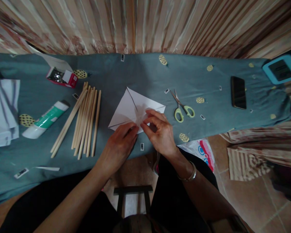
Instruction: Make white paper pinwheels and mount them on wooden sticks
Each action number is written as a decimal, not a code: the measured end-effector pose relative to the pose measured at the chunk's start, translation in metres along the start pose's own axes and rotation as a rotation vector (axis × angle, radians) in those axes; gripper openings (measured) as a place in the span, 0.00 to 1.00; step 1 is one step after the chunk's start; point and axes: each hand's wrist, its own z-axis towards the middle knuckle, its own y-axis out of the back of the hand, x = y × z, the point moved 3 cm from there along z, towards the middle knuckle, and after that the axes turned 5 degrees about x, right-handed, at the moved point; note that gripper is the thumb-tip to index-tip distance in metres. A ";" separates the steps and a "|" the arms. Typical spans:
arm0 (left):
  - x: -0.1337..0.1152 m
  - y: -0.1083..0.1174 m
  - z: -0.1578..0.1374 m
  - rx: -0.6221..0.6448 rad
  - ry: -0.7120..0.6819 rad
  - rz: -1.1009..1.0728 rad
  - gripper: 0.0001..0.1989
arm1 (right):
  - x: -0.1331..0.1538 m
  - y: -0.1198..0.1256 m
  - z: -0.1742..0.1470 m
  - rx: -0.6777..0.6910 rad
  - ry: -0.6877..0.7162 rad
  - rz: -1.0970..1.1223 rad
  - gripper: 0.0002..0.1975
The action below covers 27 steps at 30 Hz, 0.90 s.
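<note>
A white square sheet of paper point(122, 111) lies on the cloth in front of me, with dark slits running from its corners toward the middle. At its near right part, my left hand point(120, 145) has its fingertips closed on the paper. My right hand point(160, 131) pinches the paper close beside the left, thumb and forefinger together and the other fingers bent above. The fingertips of both hands nearly meet and partly hide what lies between them. To the right of the paper rest scissors point(181, 108) with green handles, blades apart.
Several wooden sticks point(84, 126), a glue tube point(47, 119) and a red box point(63, 77) lie on the left. Beyond them are stacked white papers point(5, 110). A phone point(238, 92) and a blue-framed device point(281, 69) lie right, near a curtain point(135, 26). A paper strip point(48, 168) lies near.
</note>
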 end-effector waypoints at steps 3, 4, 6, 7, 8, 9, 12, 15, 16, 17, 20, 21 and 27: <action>0.001 -0.001 -0.001 -0.003 -0.001 0.002 0.10 | 0.000 0.000 0.000 -0.003 0.005 -0.003 0.03; 0.001 -0.002 -0.001 0.000 0.002 -0.003 0.10 | 0.000 0.000 0.000 -0.003 0.006 -0.004 0.03; 0.001 -0.002 -0.001 0.008 0.013 -0.026 0.10 | 0.000 0.000 0.000 -0.003 0.009 -0.002 0.03; 0.001 -0.002 -0.001 0.011 0.021 -0.038 0.11 | 0.000 0.000 0.000 -0.003 0.010 0.001 0.03; 0.001 -0.002 0.000 0.014 0.029 -0.046 0.11 | 0.000 0.000 0.000 -0.003 0.011 0.002 0.03; 0.001 -0.002 0.000 0.018 0.035 -0.049 0.11 | 0.000 0.000 0.000 -0.002 0.011 0.002 0.04; 0.001 -0.001 0.000 0.031 0.045 -0.036 0.10 | 0.000 0.000 -0.001 -0.002 0.012 -0.003 0.04; 0.001 -0.001 0.001 0.050 0.045 -0.039 0.11 | -0.001 -0.001 -0.001 -0.001 0.017 -0.011 0.03; 0.001 -0.001 0.001 0.057 0.045 -0.039 0.11 | -0.001 -0.001 -0.001 0.000 0.022 -0.013 0.03; 0.001 -0.001 0.001 0.061 0.044 -0.033 0.11 | -0.001 -0.001 -0.001 0.000 0.028 -0.014 0.03; 0.001 -0.002 0.001 0.056 0.042 -0.006 0.11 | -0.001 -0.001 -0.001 -0.001 0.040 -0.018 0.03; 0.001 -0.002 0.001 0.053 0.041 -0.002 0.11 | -0.001 -0.001 -0.002 -0.001 0.044 -0.021 0.03; 0.001 -0.001 0.001 0.044 0.028 0.009 0.11 | -0.001 -0.002 -0.004 0.008 0.069 -0.052 0.05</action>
